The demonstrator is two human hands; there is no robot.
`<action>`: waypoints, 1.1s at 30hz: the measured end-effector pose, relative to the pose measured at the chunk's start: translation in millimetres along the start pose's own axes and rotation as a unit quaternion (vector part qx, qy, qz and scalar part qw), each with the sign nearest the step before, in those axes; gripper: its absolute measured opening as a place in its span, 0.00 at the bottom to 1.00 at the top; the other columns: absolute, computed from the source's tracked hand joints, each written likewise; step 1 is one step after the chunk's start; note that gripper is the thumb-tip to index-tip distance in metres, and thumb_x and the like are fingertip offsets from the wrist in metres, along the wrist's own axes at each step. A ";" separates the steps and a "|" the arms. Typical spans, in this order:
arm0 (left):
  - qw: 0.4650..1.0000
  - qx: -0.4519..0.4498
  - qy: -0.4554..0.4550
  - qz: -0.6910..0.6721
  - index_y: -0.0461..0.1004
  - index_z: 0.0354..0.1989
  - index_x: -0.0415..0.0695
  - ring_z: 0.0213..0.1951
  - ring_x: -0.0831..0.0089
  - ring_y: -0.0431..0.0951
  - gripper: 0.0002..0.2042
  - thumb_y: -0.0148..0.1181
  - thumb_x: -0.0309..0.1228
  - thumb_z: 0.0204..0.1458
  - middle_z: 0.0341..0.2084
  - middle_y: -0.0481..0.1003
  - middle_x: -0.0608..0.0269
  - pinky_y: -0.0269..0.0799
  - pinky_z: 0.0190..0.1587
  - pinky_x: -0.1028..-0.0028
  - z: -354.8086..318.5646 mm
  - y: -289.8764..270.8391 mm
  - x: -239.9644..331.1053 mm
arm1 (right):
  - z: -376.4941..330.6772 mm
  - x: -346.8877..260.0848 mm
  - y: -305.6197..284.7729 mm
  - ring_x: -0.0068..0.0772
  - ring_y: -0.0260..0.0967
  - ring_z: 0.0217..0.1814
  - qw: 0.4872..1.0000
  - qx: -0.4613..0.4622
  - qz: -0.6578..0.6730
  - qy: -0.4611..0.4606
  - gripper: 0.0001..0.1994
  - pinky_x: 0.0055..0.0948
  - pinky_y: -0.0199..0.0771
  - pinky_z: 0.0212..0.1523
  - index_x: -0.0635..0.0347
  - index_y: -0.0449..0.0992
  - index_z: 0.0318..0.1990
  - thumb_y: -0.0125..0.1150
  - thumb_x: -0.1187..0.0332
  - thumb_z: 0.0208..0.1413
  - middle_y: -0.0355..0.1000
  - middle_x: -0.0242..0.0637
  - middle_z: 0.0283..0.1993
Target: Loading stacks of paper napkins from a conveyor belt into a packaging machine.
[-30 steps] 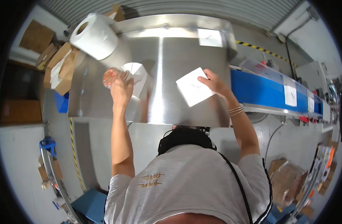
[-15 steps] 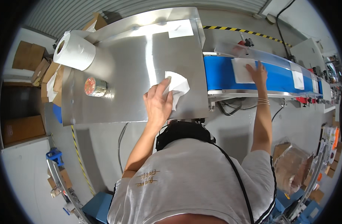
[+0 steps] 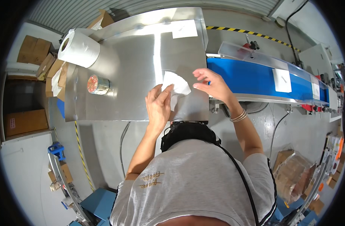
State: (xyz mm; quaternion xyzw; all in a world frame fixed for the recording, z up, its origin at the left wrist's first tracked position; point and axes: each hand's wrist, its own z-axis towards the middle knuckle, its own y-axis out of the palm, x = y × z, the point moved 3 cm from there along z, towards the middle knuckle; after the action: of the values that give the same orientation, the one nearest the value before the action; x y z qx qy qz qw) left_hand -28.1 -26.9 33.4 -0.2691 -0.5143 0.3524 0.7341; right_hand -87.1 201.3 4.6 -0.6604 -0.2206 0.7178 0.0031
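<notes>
A small fanned stack of white sheets (image 3: pixel 176 83) is gripped in my left hand (image 3: pixel 158 103), its fingers and thumb closed on the lower left side. The stack is held over the right part of the steel table (image 3: pixel 123 75). My right hand (image 3: pixel 214 84) hangs empty where the table meets the blue conveyor belt (image 3: pixel 240 77), its fingers apart and pointing toward the stack without touching it. Farther along the belt lie a white sheet (image 3: pixel 282 81) and another white piece (image 3: pixel 315 90) near its far right end.
On the table's left stand a large white roll (image 3: pixel 80 49) and a small roll with a red-speckled end (image 3: pixel 98 84). A flat white paper (image 3: pixel 184 29) lies at the back right. A clear guard (image 3: pixel 262 54) runs along the belt's far side. Cardboard boxes (image 3: pixel 27 122) are at the left.
My right hand has come off the belt and moved left toward the stack. The sheet that was beneath it has travelled right along the belt. The left hand keeps its hold.
</notes>
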 end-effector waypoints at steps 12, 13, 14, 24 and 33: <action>0.999 0.012 -0.039 0.036 0.72 0.57 0.40 0.47 0.57 0.74 0.25 0.68 0.35 0.51 0.43 0.77 0.52 0.60 0.55 0.57 12.2 0.3 -1.8 | -1.1 41.8 -10.5 0.20 0.67 0.39 0.993 -0.059 0.015 0.098 0.16 0.24 0.70 0.39 0.62 0.72 0.47 0.66 0.62 0.59 0.71 0.30 0.38; 0.997 0.002 -0.036 0.069 0.73 0.55 0.40 0.46 0.56 0.74 0.23 0.68 0.34 0.51 0.41 0.77 0.52 0.61 0.54 0.57 15.5 1.0 -1.8 | -11.1 54.6 -29.8 0.18 0.66 0.38 0.993 -0.003 0.036 0.111 0.14 0.23 0.69 0.37 0.62 0.72 0.45 0.65 0.62 0.60 0.70 0.29 0.36; 0.994 -0.006 -0.032 0.105 0.74 0.54 0.40 0.45 0.56 0.74 0.22 0.67 0.33 0.51 0.39 0.78 0.52 0.61 0.53 0.57 18.6 1.9 -1.2 | -20.7 67.1 -49.5 0.16 0.64 0.36 0.993 0.046 0.072 0.086 0.13 0.22 0.68 0.36 0.62 0.72 0.44 0.63 0.62 0.62 0.70 0.28 0.34; 0.993 -0.080 0.010 0.081 0.79 0.44 0.40 0.38 0.47 0.79 0.12 0.64 0.24 0.51 0.35 0.80 0.47 0.73 0.39 0.58 31.9 7.1 23.6 | -100.1 164.4 -274.4 0.43 0.75 0.40 0.793 0.410 -0.401 0.208 0.22 0.36 0.74 0.42 0.62 0.75 0.50 0.68 0.55 0.56 0.78 0.45 0.40; 0.966 -0.217 0.011 -0.136 0.79 0.48 0.41 0.35 0.55 0.82 0.13 0.65 0.27 0.54 0.37 0.81 0.49 0.76 0.39 0.65 38.4 51.5 79.7 | -70.8 28.3 -118.5 0.46 0.55 0.72 0.989 0.042 -0.079 -0.117 0.46 0.43 0.57 0.69 0.55 0.61 0.68 0.81 0.60 0.39 0.61 0.43 0.69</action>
State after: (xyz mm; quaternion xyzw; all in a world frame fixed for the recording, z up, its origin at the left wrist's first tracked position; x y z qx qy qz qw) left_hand -59.1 69.0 52.0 -0.3536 -0.6023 0.1258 0.7046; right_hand -57.4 338.7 13.6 -0.5519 -0.2408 0.7960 0.0618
